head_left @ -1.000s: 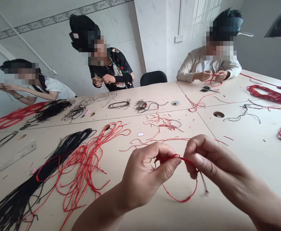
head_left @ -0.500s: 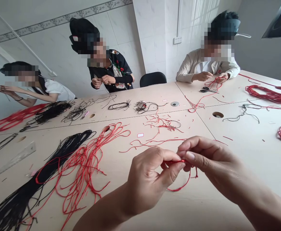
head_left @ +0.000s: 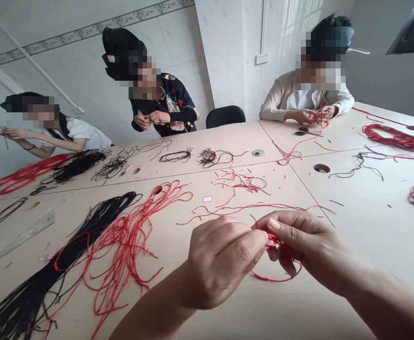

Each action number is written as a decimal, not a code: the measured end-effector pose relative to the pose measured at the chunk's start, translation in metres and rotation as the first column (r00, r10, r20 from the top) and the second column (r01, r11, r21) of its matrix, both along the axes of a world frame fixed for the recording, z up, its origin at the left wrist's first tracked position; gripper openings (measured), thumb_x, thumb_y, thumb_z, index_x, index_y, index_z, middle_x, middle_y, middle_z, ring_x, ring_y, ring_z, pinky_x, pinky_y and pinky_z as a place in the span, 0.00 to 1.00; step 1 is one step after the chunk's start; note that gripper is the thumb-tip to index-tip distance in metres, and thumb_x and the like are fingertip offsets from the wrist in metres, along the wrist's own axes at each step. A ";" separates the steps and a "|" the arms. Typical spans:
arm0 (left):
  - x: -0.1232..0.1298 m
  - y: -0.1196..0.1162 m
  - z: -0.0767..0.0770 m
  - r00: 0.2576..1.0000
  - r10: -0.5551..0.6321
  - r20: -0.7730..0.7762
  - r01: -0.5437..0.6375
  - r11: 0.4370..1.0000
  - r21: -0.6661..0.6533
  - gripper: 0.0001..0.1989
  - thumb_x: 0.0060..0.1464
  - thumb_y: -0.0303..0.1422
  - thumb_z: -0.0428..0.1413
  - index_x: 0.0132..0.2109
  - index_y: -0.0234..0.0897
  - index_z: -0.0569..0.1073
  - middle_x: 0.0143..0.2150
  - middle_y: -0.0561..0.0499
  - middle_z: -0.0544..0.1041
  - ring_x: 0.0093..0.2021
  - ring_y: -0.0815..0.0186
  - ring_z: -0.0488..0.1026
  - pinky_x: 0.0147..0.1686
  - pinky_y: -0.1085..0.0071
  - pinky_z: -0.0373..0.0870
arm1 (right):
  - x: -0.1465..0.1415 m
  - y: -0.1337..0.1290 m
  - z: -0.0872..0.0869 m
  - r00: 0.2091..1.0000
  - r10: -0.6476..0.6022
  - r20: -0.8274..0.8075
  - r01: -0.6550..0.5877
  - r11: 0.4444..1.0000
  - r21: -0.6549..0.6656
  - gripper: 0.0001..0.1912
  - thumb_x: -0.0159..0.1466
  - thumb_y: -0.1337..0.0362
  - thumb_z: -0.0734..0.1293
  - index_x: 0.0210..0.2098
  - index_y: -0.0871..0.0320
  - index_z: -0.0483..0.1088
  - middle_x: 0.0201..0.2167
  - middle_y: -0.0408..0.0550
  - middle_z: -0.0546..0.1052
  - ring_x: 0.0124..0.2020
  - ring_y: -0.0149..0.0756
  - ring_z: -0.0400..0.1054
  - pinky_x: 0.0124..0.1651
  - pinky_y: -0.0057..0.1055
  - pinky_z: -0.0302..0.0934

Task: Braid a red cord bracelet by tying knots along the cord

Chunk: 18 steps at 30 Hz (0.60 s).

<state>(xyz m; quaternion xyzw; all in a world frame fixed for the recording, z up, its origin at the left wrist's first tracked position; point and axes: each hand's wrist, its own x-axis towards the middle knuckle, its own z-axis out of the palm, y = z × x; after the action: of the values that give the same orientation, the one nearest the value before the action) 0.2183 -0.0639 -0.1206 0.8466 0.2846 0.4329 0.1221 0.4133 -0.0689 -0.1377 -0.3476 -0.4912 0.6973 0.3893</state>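
A thin red cord (head_left: 271,278) is held between my two hands above the near part of the table. My left hand (head_left: 224,259) is closed, its thumb and fingers pinching the cord's small knotted part. Thumb and forefinger of my right hand (head_left: 302,241) grip the same part from the right. Below my fingers the cord hangs in a curved loop, and a short end sticks up between the hands. To the left lie a bundle of loose red cords (head_left: 132,236) and a thick bundle of black cords (head_left: 72,250).
Three people sit across the table (head_left: 334,283), holding cords. Black scissors (head_left: 308,131) lie by the right person's hands. Red scraps (head_left: 242,182), coiled black cords (head_left: 175,156), red coils (head_left: 394,137) and a clear triangular ruler (head_left: 26,236) lie about. A black chair (head_left: 225,115) stands behind.
My left hand has rolled over so its back faces up. More of the knotted cord shows between my fingers, and a short end now sticks up. The right person's hands have come together.
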 end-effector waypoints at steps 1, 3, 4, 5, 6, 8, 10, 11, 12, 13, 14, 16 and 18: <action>0.001 0.000 0.000 1.000 0.003 0.000 -0.003 1.000 -0.022 0.10 0.57 0.24 0.60 0.42 0.43 0.81 0.34 0.48 0.84 0.33 0.61 0.80 0.37 0.67 0.74 | -0.001 0.000 -0.001 0.999 -0.033 -0.012 0.033 0.999 0.005 0.19 0.65 0.48 0.70 0.33 0.60 0.75 0.24 0.41 0.71 0.20 0.24 0.63 0.22 0.22 0.57; 0.003 -0.001 -0.001 0.999 -0.005 0.037 0.009 0.994 -0.110 0.08 0.58 0.25 0.60 0.40 0.42 0.80 0.33 0.49 0.84 0.32 0.63 0.79 0.36 0.68 0.74 | -0.001 0.001 -0.002 0.996 -0.082 -0.043 0.082 0.996 0.020 0.17 0.63 0.50 0.72 0.33 0.59 0.76 0.25 0.41 0.71 0.20 0.23 0.62 0.21 0.21 0.57; 0.005 -0.001 -0.001 0.997 -0.007 0.076 0.021 0.982 -0.187 0.06 0.58 0.26 0.60 0.39 0.41 0.80 0.32 0.50 0.84 0.31 0.64 0.78 0.35 0.69 0.73 | -0.002 0.001 -0.002 0.994 -0.094 -0.060 0.096 0.995 0.036 0.15 0.63 0.52 0.72 0.33 0.59 0.76 0.25 0.41 0.72 0.21 0.23 0.62 0.22 0.20 0.58; 0.006 -0.001 -0.001 0.992 -0.008 0.128 0.045 0.958 -0.283 0.04 0.58 0.27 0.61 0.38 0.41 0.79 0.31 0.50 0.83 0.30 0.65 0.77 0.34 0.70 0.73 | -0.002 0.001 -0.002 0.992 -0.102 -0.074 0.107 0.992 0.062 0.13 0.63 0.54 0.73 0.32 0.58 0.77 0.25 0.41 0.73 0.21 0.23 0.63 0.22 0.20 0.59; 0.008 -0.001 -0.001 0.982 0.000 0.190 0.076 0.917 -0.390 0.02 0.58 0.29 0.61 0.36 0.40 0.78 0.29 0.51 0.81 0.28 0.67 0.75 0.32 0.71 0.72 | -0.002 0.001 -0.001 0.991 -0.110 -0.082 0.118 0.989 0.091 0.11 0.63 0.55 0.73 0.31 0.57 0.77 0.26 0.41 0.74 0.22 0.23 0.63 0.23 0.19 0.61; 0.010 0.000 -0.001 0.950 0.041 0.309 0.163 0.778 -0.607 0.05 0.57 0.32 0.63 0.33 0.38 0.76 0.26 0.53 0.77 0.25 0.70 0.71 0.27 0.74 0.69 | -0.002 0.000 0.002 0.988 -0.136 -0.078 0.146 0.979 0.142 0.08 0.62 0.58 0.75 0.31 0.56 0.79 0.27 0.42 0.76 0.23 0.24 0.64 0.24 0.19 0.62; 0.012 0.002 0.001 0.916 0.094 0.389 0.260 0.599 -0.757 0.09 0.53 0.34 0.66 0.30 0.37 0.75 0.23 0.55 0.73 0.23 0.73 0.66 0.23 0.77 0.65 | -0.002 -0.002 0.005 0.985 -0.167 -0.048 0.173 0.968 0.184 0.06 0.60 0.61 0.76 0.30 0.55 0.79 0.27 0.42 0.77 0.23 0.24 0.64 0.24 0.19 0.64; 0.013 0.002 0.002 0.903 0.116 0.414 0.300 0.520 -0.800 0.10 0.51 0.34 0.67 0.29 0.36 0.74 0.22 0.56 0.72 0.22 0.73 0.64 0.22 0.77 0.63 | -0.002 -0.002 0.006 0.982 -0.189 -0.031 0.191 0.961 0.200 0.05 0.59 0.61 0.76 0.30 0.55 0.80 0.26 0.42 0.77 0.23 0.24 0.65 0.25 0.19 0.64; 0.014 0.003 0.004 0.891 0.132 0.434 0.334 0.454 -0.826 0.12 0.48 0.34 0.69 0.29 0.36 0.74 0.22 0.56 0.71 0.22 0.74 0.64 0.22 0.78 0.63 | -0.002 -0.002 0.007 0.977 -0.211 -0.017 0.210 0.955 0.210 0.05 0.59 0.61 0.76 0.31 0.55 0.79 0.26 0.42 0.77 0.24 0.25 0.65 0.26 0.20 0.65; 0.015 0.003 0.005 0.882 0.145 0.449 0.360 0.408 -0.839 0.13 0.46 0.34 0.70 0.28 0.35 0.73 0.21 0.57 0.71 0.21 0.74 0.64 0.21 0.78 0.63 | -0.002 -0.002 0.008 0.973 -0.232 -0.009 0.228 0.950 0.215 0.05 0.59 0.61 0.77 0.31 0.55 0.79 0.25 0.41 0.77 0.24 0.25 0.66 0.26 0.20 0.65; 0.016 0.004 0.006 0.873 0.158 0.461 0.377 0.380 -0.844 0.14 0.45 0.34 0.71 0.28 0.35 0.73 0.21 0.56 0.71 0.21 0.74 0.63 0.21 0.78 0.63 | -0.002 -0.002 0.008 0.969 -0.247 0.000 0.242 0.946 0.216 0.05 0.59 0.61 0.76 0.31 0.55 0.79 0.24 0.41 0.77 0.24 0.25 0.66 0.26 0.20 0.65; 0.017 0.004 0.007 0.860 0.175 0.479 0.397 0.360 -0.844 0.14 0.44 0.33 0.71 0.28 0.35 0.73 0.21 0.56 0.71 0.21 0.74 0.63 0.21 0.78 0.63 | -0.002 -0.003 0.008 0.967 -0.254 0.018 0.244 0.944 0.223 0.05 0.60 0.61 0.75 0.31 0.55 0.79 0.24 0.41 0.77 0.24 0.26 0.67 0.26 0.20 0.64; 0.017 0.004 0.007 0.850 0.184 0.493 0.409 0.359 -0.839 0.13 0.43 0.31 0.71 0.27 0.34 0.73 0.21 0.56 0.71 0.22 0.74 0.63 0.21 0.79 0.62 | -0.001 -0.003 0.008 0.973 -0.229 0.033 0.214 0.945 0.248 0.05 0.61 0.62 0.75 0.30 0.55 0.79 0.24 0.42 0.78 0.25 0.26 0.67 0.27 0.20 0.64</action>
<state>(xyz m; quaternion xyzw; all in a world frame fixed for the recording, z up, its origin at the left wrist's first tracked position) 0.2354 -0.0595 -0.1138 0.4985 0.3721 0.3930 0.6772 0.4121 -0.0721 -0.1297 -0.3714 -0.5425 0.5729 0.4895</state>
